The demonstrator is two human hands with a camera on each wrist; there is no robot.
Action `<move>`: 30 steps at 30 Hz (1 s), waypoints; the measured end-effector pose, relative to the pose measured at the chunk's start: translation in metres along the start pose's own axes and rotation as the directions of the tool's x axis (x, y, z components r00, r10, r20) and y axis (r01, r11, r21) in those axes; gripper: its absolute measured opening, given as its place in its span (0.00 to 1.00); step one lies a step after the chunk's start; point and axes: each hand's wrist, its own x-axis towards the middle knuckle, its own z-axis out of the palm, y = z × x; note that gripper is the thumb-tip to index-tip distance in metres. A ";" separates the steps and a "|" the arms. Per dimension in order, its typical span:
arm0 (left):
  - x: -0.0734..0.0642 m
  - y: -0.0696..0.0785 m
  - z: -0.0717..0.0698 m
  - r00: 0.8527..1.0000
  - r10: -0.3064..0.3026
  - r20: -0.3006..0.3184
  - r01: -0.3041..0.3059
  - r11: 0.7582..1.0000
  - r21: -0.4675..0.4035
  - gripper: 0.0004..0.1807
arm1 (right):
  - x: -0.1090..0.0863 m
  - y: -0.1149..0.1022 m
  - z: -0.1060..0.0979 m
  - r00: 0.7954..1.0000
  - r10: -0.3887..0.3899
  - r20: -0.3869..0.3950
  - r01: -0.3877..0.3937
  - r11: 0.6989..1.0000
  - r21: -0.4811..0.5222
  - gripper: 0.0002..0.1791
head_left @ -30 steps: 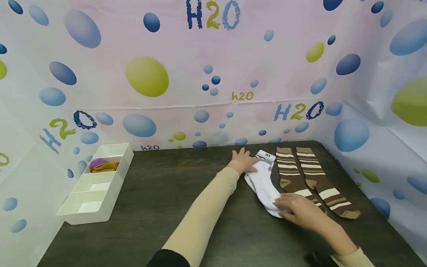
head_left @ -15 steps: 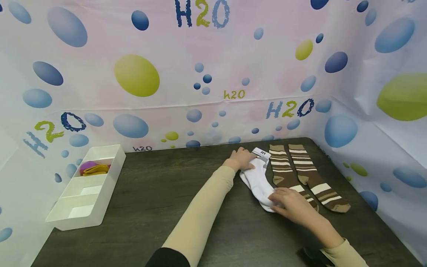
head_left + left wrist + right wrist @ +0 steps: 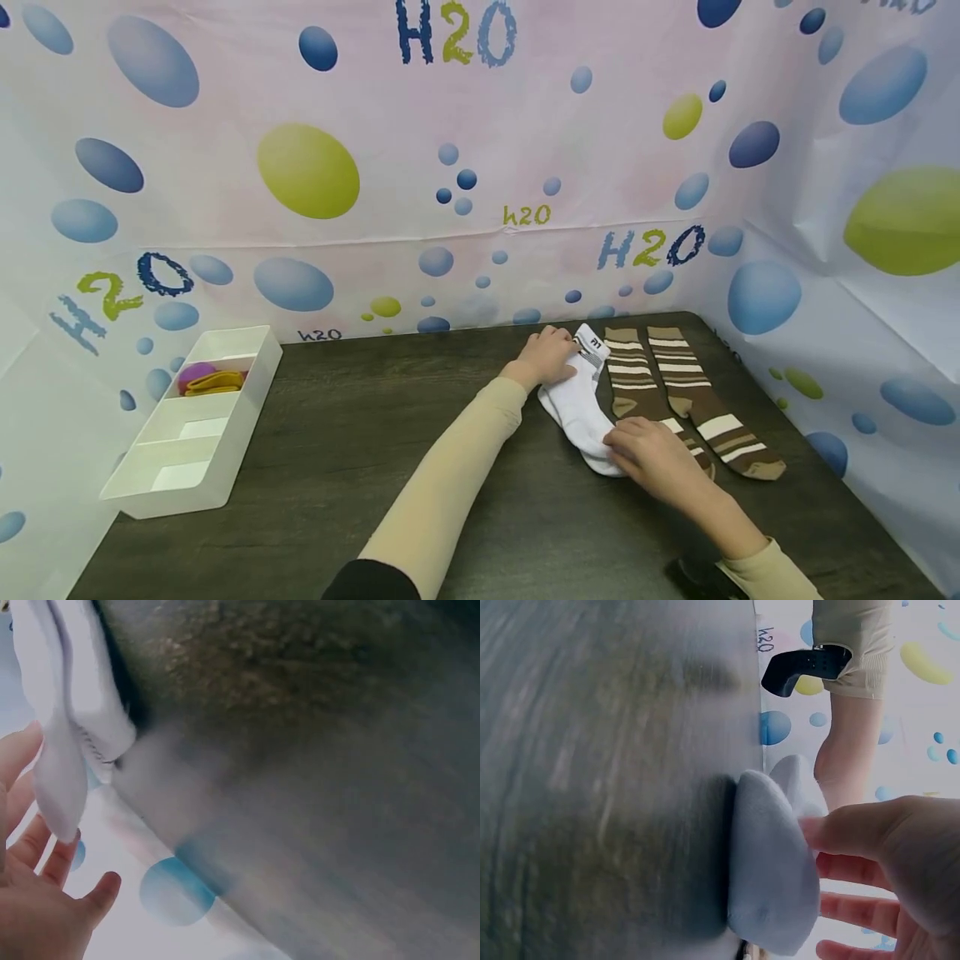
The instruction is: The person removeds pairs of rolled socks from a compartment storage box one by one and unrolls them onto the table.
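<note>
A pair of white socks, one laid over the other, lies on the dark table with cuffs toward the back. My left hand grips the top sock's striped cuff, which is tilted up from the table. Its fingers show beside and behind the white fabric in the left wrist view. My right hand is at the toe end. In the right wrist view, thumb and fingertips touch the sock toe with fairly straight fingers. Right of the white pair lie two brown striped socks, their near part overlapped by my right hand.
At the left stands a white divided box. One of its compartments holds a purple item and folded yellow fabric. A wall sheet with blue and green dots rises behind the table and along its right side.
The white sock's cuff has tilted up under my left hand. My right fingers have drawn closer together at the toe. The head view has shifted slightly to the right.
</note>
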 end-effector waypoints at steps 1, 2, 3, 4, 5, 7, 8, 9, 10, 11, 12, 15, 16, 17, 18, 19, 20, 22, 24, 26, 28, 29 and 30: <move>-0.001 0.000 -0.001 1.000 0.003 -0.017 -0.003 1.000 0.006 0.26 | 0.000 0.000 0.000 1.000 -0.003 -0.015 0.003 1.000 -0.003 0.10; -0.002 -0.001 -0.002 0.999 0.004 -0.033 -0.004 1.000 0.010 0.26 | 0.001 0.000 0.000 1.000 -0.005 -0.029 0.004 1.000 -0.008 0.10; -0.003 -0.002 -0.003 0.999 0.007 -0.047 -0.007 1.000 0.016 0.26 | 0.001 -0.001 -0.001 0.999 -0.006 -0.040 0.005 1.000 -0.014 0.10; -0.004 -0.002 -0.005 0.998 0.010 -0.059 -0.009 1.000 0.019 0.25 | 0.002 -0.001 -0.001 0.999 -0.007 -0.049 0.005 1.000 -0.022 0.10; -0.005 -0.003 -0.006 0.997 0.013 -0.069 -0.012 1.000 0.023 0.25 | 0.002 -0.001 -0.001 0.999 -0.005 -0.053 0.004 1.000 -0.029 0.09; -0.007 -0.005 -0.008 0.996 0.023 -0.084 -0.021 1.000 0.022 0.25 | 0.003 -0.002 -0.002 0.998 -0.002 -0.058 -0.001 0.999 -0.043 0.09; -0.008 -0.006 -0.010 0.995 0.030 -0.090 -0.029 0.999 0.018 0.25 | 0.003 -0.002 -0.002 0.998 0.002 -0.059 -0.005 0.999 -0.049 0.08; -0.009 -0.007 -0.010 0.995 0.038 -0.097 -0.036 0.999 0.018 0.25 | 0.003 -0.003 -0.003 0.998 0.003 -0.060 -0.006 0.999 -0.050 0.08; -0.011 -0.009 -0.011 0.994 0.043 -0.103 -0.042 0.999 0.010 0.26 | 0.003 -0.003 -0.003 0.998 0.004 -0.062 -0.006 0.999 -0.046 0.07; -0.012 -0.010 -0.013 0.993 0.048 -0.110 -0.047 0.999 0.005 0.26 | 0.004 -0.004 -0.004 0.998 0.003 -0.065 -0.006 0.999 -0.042 0.07; -0.014 -0.012 -0.014 0.992 0.050 -0.118 -0.050 0.999 0.000 0.26 | 0.004 -0.005 -0.005 0.997 0.000 -0.072 -0.003 0.999 -0.038 0.06; -0.021 -0.019 -0.017 0.989 0.052 -0.140 -0.053 0.999 -0.006 0.25 | 0.008 -0.008 -0.008 0.995 -0.022 -0.100 0.020 1.000 -0.021 0.04; -0.024 -0.021 -0.018 0.988 0.052 -0.146 -0.053 0.999 -0.006 0.25 | 0.009 -0.010 -0.008 0.993 -0.032 -0.110 0.031 0.999 -0.018 0.03; -0.027 -0.024 -0.019 0.987 0.053 -0.153 -0.055 0.998 -0.004 0.25 | 0.010 -0.012 -0.009 0.992 -0.045 -0.118 0.043 0.999 -0.018 0.03; -0.030 -0.027 -0.020 0.986 0.057 -0.160 -0.058 0.998 -0.005 0.24 | 0.012 -0.014 -0.009 0.990 -0.057 -0.126 0.055 0.998 -0.018 0.04; -0.033 -0.030 -0.020 0.984 0.060 -0.165 -0.062 0.998 -0.006 0.24 | 0.014 -0.016 -0.009 0.989 -0.068 -0.130 0.067 0.998 -0.018 0.04; -0.037 -0.033 -0.020 0.983 0.064 -0.170 -0.067 0.998 -0.012 0.24 | 0.015 -0.019 -0.008 0.988 -0.081 -0.131 0.079 0.997 -0.019 0.04; -0.045 -0.040 -0.020 0.981 0.070 -0.180 -0.074 0.997 -0.017 0.24 | 0.019 -0.024 -0.006 0.987 -0.103 -0.128 0.101 0.995 -0.020 0.06; -0.053 -0.047 -0.018 0.980 0.073 -0.185 -0.078 0.997 -0.021 0.24 | 0.022 -0.029 -0.004 0.985 -0.127 -0.119 0.126 0.992 -0.016 0.08; -0.060 -0.053 -0.015 0.979 0.079 -0.188 -0.086 0.996 -0.026 0.24 | 0.024 -0.035 0.000 0.982 -0.153 -0.112 0.153 0.988 -0.009 0.09; -0.068 -0.059 -0.012 0.978 0.088 -0.187 -0.096 0.995 -0.030 0.24 | 0.027 -0.041 0.004 0.978 -0.180 -0.109 0.181 0.984 0.000 0.09; -0.071 -0.062 -0.011 0.978 0.092 -0.186 -0.100 0.995 -0.032 0.24 | 0.029 -0.045 0.006 0.975 -0.193 -0.109 0.195 0.981 0.007 0.09; -0.075 -0.065 -0.010 0.978 0.094 -0.185 -0.103 0.994 -0.037 0.23 | 0.030 -0.048 0.008 0.973 -0.205 -0.107 0.208 0.978 0.012 0.09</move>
